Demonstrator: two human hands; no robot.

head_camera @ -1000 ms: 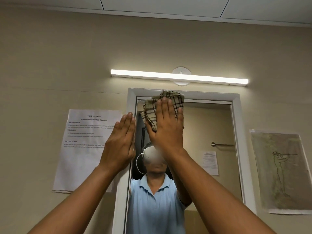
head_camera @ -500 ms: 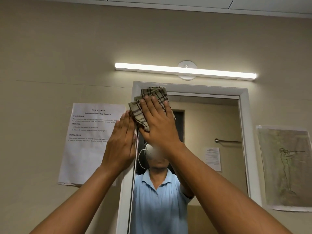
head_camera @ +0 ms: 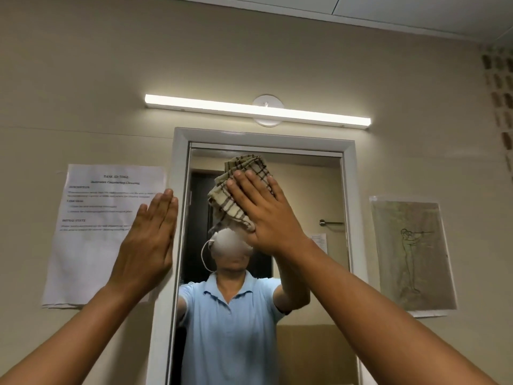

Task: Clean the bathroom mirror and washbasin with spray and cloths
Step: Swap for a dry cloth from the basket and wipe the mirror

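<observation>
A white-framed mirror [head_camera: 308,273] hangs on the beige wall in front of me. My right hand [head_camera: 266,212] presses a folded beige cloth with dark checks [head_camera: 238,187] flat against the upper middle of the glass, fingers straight. My left hand [head_camera: 150,240] lies flat, fingers together, on the wall and the mirror's left frame edge. The mirror reflects a person in a light blue polo shirt. No spray bottle or washbasin is in view.
A lit tube lamp [head_camera: 258,111] is mounted above the mirror. A printed task sheet [head_camera: 94,232] is taped to the wall at the left, and a sketch of a figure [head_camera: 413,254] at the right. A vent grille [head_camera: 499,98] sits at the far right.
My right hand has slid the cloth from the mirror's top left corner rightward and a little down on the glass. My left hand stays flat by the left frame.
</observation>
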